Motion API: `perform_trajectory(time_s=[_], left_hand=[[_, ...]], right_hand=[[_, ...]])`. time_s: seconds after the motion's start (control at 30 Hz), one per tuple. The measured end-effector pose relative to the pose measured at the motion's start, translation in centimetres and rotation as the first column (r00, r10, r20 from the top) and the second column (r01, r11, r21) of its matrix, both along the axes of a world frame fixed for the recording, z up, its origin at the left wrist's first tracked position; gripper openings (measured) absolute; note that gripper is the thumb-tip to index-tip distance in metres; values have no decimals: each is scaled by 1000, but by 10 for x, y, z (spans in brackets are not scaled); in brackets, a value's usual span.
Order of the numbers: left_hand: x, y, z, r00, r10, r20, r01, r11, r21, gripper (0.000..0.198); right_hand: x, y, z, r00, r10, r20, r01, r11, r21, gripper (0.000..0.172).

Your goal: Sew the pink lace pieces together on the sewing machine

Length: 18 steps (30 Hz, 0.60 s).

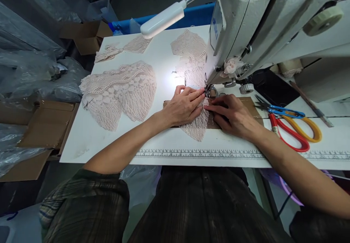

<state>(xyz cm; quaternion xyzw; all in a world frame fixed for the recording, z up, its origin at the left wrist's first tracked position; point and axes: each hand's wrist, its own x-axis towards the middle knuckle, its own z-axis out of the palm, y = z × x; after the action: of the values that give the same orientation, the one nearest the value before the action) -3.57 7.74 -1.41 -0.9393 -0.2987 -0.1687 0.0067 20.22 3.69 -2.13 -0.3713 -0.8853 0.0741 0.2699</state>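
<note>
A pale pink lace piece [195,125] lies under the presser foot [209,91] of a white sewing machine [232,28]. On its left side my left hand [184,104] rests flat, fingers stretched toward the foot. My right hand [232,113] is at the lace's right edge, its index finger and thumb drawn together on the cloth by the needle area. The fingertips partly hide what they grip. Behind the foot, more lace [188,46] spreads over the white table.
Folded lace pieces [120,90] lie at left, with another strip [123,50] behind. Red-and-yellow-handled scissors [296,135] and blue snips [286,111] sit right. A lamp [163,19] hangs above. A ruler strip [202,155] runs along the front edge. Cardboard boxes [46,124] stand left.
</note>
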Motion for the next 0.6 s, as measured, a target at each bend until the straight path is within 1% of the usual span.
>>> perform_trajectory(time_s=[0.1,0.2,0.33,0.6], left_hand=[[1,-2,2,1000,24,-17,-24,1000,1,37],[3,-5,6,997,62,-50,-63,998,-8,39],[4,-6,11,996,63,-62,-64,998,-11,38],[3,-2,8,996,80,-32,-80,997,-22,37]], right_hand=[[1,1,0,1000,10,-4,-10,1000,5,34],[1,0,0,1000,-6,8,5,1000,11,33],[-1,-2,1,999,-30,31,29,999,28,32],[-4,-1,-1,998,-41,51,40,999,26,34]])
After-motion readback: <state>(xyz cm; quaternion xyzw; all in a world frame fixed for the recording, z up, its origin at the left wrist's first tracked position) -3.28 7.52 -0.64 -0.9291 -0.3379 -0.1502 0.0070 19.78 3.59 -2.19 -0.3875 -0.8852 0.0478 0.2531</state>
